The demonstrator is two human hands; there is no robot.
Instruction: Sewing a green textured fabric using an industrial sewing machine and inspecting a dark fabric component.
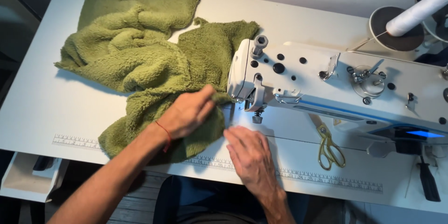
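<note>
**Inspector A:** Start with the cloth. Where does it lie?

**Inspector B:** The green fleece cloth (140, 60) is heaped on the white table (37, 107), its near edge under the fingers of the left hand (186, 114). It runs from those fingers up and away to the far corner of the table.

**A:** State of that hand?

**B:** It lies on the cloth, thumb and fingertips closed in a pinch on a fold, just short of the needle area. A red string (165, 135) circles the wrist.

**A:** The other hand?

**B:** The right hand (249, 156) rests flat, palm down, fingers together, on the bare table just beside the cloth's edge. It grips nothing. Its fingertips point toward the presser foot (255, 112), which stands just beyond them.

**A:** Surroundings?

**B:** The white sewing machine (336, 84) stretches away to the right of both sets of fingers. Gold-handled scissors (329, 144) lie beside the right hand, apart from it. A spool of white thread (415, 11) stands well beyond. A printed ruler strip (326, 179) runs along the table edge, passing under the right hand.
</note>
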